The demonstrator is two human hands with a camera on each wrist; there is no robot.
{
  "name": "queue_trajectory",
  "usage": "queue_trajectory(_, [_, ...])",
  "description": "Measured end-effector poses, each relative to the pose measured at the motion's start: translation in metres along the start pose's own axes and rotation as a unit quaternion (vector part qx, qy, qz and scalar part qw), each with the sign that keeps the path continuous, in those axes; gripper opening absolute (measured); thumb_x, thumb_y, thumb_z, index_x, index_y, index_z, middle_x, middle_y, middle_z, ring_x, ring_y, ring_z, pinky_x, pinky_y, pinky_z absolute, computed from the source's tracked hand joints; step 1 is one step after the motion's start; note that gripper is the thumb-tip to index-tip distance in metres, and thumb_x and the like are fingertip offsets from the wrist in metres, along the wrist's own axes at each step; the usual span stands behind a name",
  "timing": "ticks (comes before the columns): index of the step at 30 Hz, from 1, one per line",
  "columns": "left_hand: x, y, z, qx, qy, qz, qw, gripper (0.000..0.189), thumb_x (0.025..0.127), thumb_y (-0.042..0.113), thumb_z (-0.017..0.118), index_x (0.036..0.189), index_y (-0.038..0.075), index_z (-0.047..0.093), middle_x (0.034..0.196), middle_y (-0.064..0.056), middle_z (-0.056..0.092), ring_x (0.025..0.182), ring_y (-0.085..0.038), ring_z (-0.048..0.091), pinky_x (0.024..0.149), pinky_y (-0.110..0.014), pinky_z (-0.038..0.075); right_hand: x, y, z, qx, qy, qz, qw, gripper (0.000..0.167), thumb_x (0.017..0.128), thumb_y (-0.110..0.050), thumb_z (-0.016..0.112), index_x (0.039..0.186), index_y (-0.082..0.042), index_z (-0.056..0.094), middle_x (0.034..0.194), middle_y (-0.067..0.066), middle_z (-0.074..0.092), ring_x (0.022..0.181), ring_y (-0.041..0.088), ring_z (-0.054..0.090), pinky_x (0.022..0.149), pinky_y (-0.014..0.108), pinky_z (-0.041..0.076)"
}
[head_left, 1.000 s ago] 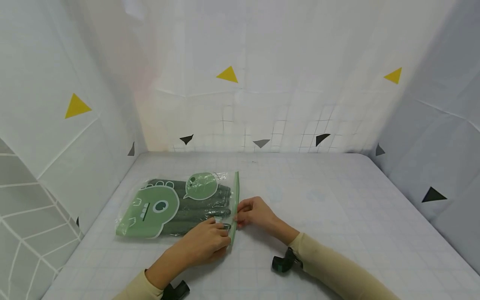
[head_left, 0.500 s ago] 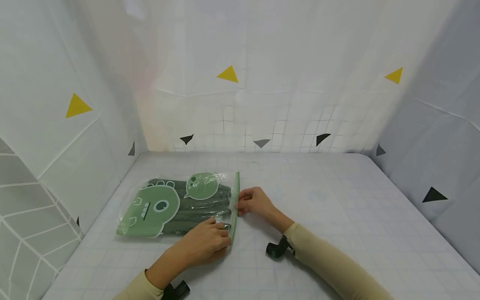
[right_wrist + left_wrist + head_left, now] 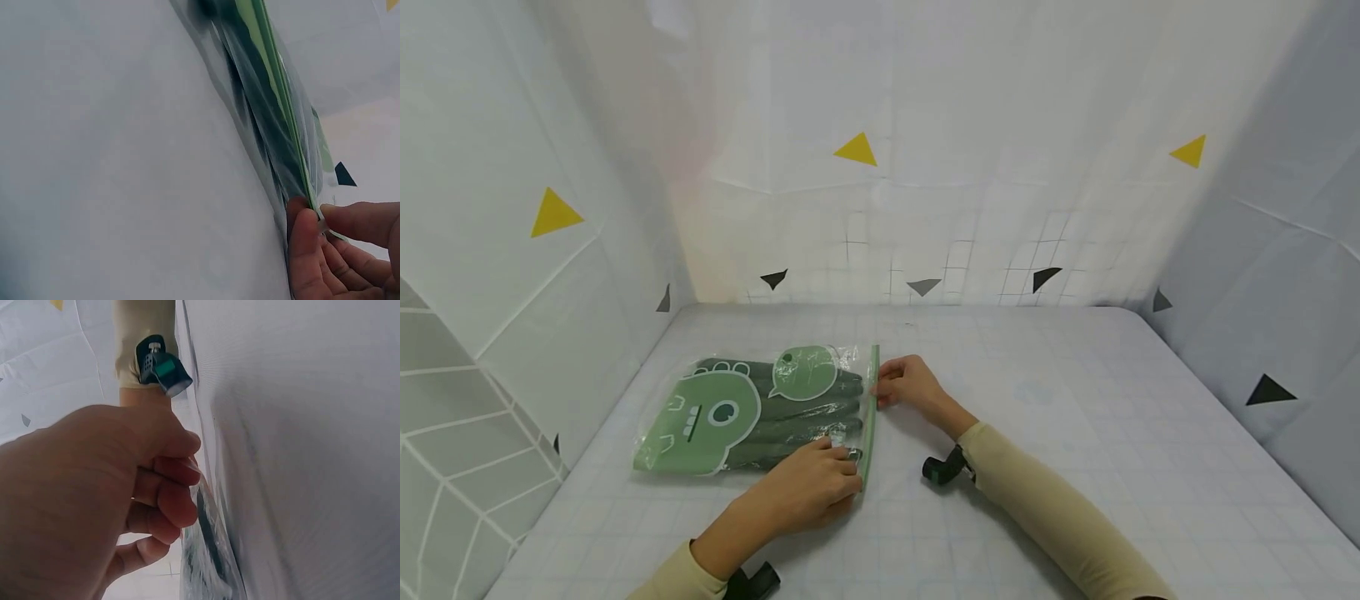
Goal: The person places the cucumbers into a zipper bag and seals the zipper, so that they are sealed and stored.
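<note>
A clear zip bag (image 3: 703, 421) with a green cartoon print lies flat on the table's left half. Dark green, long folded or rolled shapes (image 3: 790, 408) fill it; their kind cannot be told. Along its right end runs a green zip strip (image 3: 874, 375). My left hand (image 3: 808, 487) pinches the near corner of that end; in the left wrist view the thumb and curled fingers (image 3: 178, 503) hold the clear film. Farther up the strip, my right hand (image 3: 917, 392) pinches the zip edge. Between its thumb and forefinger in the right wrist view shows a small pale piece (image 3: 322, 226), probably the slider.
The white gridded table (image 3: 1075, 433) stretches to the right of the bag. White sheets (image 3: 1000, 125) with yellow and dark triangles stand behind and on both sides. A dark wrist camera (image 3: 943, 468) sits under the right sleeve.
My right hand has slid away from me along the zip strip, from near its middle toward the far end. The left hand and the bag have stayed in place.
</note>
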State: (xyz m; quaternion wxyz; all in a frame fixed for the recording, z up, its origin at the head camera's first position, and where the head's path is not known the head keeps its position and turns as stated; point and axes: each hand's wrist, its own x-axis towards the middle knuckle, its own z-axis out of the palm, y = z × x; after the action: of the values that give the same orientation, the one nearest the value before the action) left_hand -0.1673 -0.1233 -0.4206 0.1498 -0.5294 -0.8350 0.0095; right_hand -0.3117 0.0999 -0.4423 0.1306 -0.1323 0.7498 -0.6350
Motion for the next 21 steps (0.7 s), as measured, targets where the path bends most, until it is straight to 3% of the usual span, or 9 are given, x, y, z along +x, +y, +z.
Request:
queue_trajectory(13, [-0.001, 0.0, 0.001, 0.001, 0.013, 0.006, 0.9999, 0.015, 0.091, 0.019, 0.078, 0.081, 0.024, 0.069, 0.078, 0.013, 0.062, 0.077, -0.009, 0.055, 0.07, -0.027, 0.039, 0.029, -0.001, -0.009, -0.028, 0.023, 0.01, 0.9993, 0.03, 0.088, 0.008, 0.077, 0.115, 0.013, 0.066, 0.09, 0.018, 0.072, 0.068, 0.023, 0.072, 0.065, 0.032, 0.06])
queue_trajectory(21, [-0.001, 0.0, -0.001, -0.014, 0.002, -0.001, 0.9999, 0.014, 0.093, 0.018, 0.077, 0.083, 0.024, 0.069, 0.078, 0.012, 0.062, 0.076, -0.008, 0.054, 0.069, -0.027, 0.038, 0.04, -0.004, -0.011, -0.021, 0.03, 0.02, 0.9991, 0.029, 0.088, 0.007, 0.077, 0.114, 0.011, 0.063, 0.09, 0.017, 0.072, 0.067, 0.022, 0.072, 0.065, 0.031, 0.059])
